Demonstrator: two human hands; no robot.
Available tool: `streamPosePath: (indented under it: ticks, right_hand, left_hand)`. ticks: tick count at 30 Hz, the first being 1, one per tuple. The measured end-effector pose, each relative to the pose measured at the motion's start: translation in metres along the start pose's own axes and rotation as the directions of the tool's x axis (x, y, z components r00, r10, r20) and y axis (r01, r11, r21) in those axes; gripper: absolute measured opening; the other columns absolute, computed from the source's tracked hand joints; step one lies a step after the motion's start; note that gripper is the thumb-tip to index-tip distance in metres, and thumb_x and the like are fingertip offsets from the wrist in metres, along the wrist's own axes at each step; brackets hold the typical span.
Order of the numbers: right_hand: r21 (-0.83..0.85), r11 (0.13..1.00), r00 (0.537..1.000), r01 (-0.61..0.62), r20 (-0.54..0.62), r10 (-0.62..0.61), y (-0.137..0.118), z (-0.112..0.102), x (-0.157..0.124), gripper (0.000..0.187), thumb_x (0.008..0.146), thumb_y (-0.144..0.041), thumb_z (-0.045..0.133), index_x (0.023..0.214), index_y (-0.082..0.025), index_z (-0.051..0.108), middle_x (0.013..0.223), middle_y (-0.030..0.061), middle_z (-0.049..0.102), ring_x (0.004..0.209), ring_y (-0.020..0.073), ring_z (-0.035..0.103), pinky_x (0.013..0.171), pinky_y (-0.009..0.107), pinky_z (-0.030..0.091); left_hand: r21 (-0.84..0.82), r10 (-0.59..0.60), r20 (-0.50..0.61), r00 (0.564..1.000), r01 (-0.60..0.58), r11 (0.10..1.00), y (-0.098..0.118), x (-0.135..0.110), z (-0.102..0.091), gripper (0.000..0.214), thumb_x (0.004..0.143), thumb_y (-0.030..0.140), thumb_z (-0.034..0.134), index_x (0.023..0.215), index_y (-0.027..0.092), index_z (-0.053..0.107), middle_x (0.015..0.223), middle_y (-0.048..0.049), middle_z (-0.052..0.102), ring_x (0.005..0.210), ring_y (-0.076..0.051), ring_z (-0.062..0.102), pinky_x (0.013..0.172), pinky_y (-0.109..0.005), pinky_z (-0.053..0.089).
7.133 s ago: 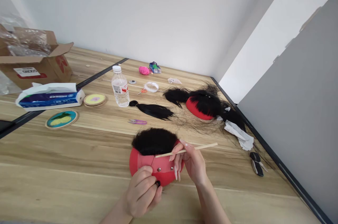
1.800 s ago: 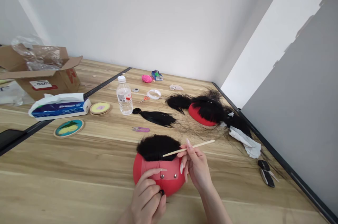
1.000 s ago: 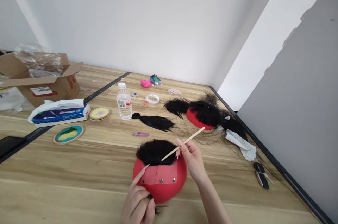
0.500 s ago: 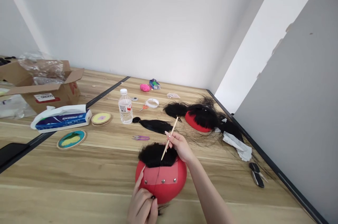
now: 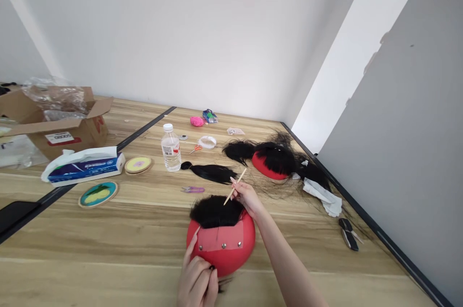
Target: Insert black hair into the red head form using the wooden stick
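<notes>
A red dome-shaped head form [image 5: 231, 261] lies before me, with a strip of pale mesh [image 5: 217, 239] fixed to it by three metal pins. Short black hair [image 5: 213, 211] covers its far part. My right hand [image 5: 246, 197] pinches a ventilating needle [image 5: 235, 186] by its pale wooden handle, its lower end above the black hair. At the form's near left side, my left hand [image 5: 197, 273] is closed on a small lock of black hair [image 5: 224, 284], whose ends stick out below. Its index finger is stretched along the mesh's left edge.
Beyond the form lie purple thread snips [image 5: 193, 190], a tied hair bundle [image 5: 213, 173] and a water bottle [image 5: 171, 149]. A second red form [image 5: 267, 168] with hair and a white cloth [image 5: 323, 197] are at right. Leftward are embroidery hoops [image 5: 98, 194], tissues [image 5: 85, 168] and a carton [image 5: 68, 136].
My right hand has drawn the needle up and away from the mesh's far edge, tilting it flatter. The left hand keeps nearly the same place on the form.
</notes>
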State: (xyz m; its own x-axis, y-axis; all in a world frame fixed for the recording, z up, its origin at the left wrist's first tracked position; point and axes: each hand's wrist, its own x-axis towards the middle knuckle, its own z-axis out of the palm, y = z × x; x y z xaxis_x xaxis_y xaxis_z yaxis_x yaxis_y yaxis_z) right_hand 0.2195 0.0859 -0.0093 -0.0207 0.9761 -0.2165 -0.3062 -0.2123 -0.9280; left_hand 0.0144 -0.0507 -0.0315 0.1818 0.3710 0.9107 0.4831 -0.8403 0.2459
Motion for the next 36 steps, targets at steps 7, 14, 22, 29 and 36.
streamPosePath:
  ticks: [7,14,22,29,36]
  right_hand:
    - [0.024,0.999,0.994,-0.037,-0.105,0.039,0.011,-0.01,0.01,0.034,0.096,-0.033,0.061,0.125,-0.016,0.058,0.124,0.0102,0.061,0.104,0.0236,0.064,0.087,0.044,0.056]
    - [0.009,1.0,0.981,0.01,-0.196,-0.008,0.019,-0.021,-0.003,0.033,0.096,-0.034,0.061,0.124,-0.016,0.059,0.122,0.0098,0.062,0.103,0.0234,0.065,0.086,0.043,0.057]
    - [-0.088,0.993,0.943,0.083,-0.314,-0.107,0.026,-0.042,-0.015,0.032,0.096,-0.033,0.061,0.123,-0.015,0.059,0.12,0.0095,0.063,0.1,0.0223,0.065,0.084,0.042,0.057]
    - [-0.29,0.921,0.811,0.259,-0.453,-0.371,0.006,-0.063,-0.045,0.035,0.074,-0.047,0.08,0.071,-0.016,0.065,0.072,0.0041,0.069,0.066,0.0199,0.065,0.06,0.031,0.053]
    - [-0.456,0.792,0.783,0.406,-0.274,-0.559,-0.042,-0.041,-0.107,0.041,0.083,-0.06,0.066,0.089,-0.021,0.073,0.072,0.0061,0.075,0.058,0.0227,0.066,0.063,0.035,0.053]
  left_hand:
    - [-0.007,-0.013,-0.04,0.999,0.012,1.0,0.001,0.003,0.003,0.025,0.085,-0.003,0.05,0.071,0.017,0.052,0.066,0.0018,0.053,0.057,-0.011,0.05,0.109,-0.06,0.047]
    - [-0.028,-0.054,-0.114,0.992,0.051,0.998,-0.004,-0.01,0.012,0.024,0.088,0.0,0.047,0.071,0.017,0.053,0.064,0.0026,0.054,0.054,-0.01,0.05,0.11,-0.057,0.048]
    - [-0.044,-0.084,-0.146,0.986,0.078,0.996,-0.005,-0.011,0.013,0.026,0.089,0.001,0.046,0.071,0.017,0.053,0.064,0.0024,0.054,0.055,-0.01,0.05,0.109,-0.054,0.049]
    - [-0.117,-0.135,-0.02,0.991,0.132,0.984,-0.007,-0.002,-0.005,0.027,0.089,-0.003,0.044,0.075,0.018,0.054,0.066,0.0013,0.054,0.066,-0.013,0.059,0.105,-0.047,0.053]
    - [0.015,-0.219,0.001,0.976,0.219,0.976,-0.019,0.028,-0.032,0.02,0.096,0.014,0.045,0.086,0.019,0.062,0.085,-0.0053,0.064,0.098,-0.021,0.068,0.079,-0.026,0.058]
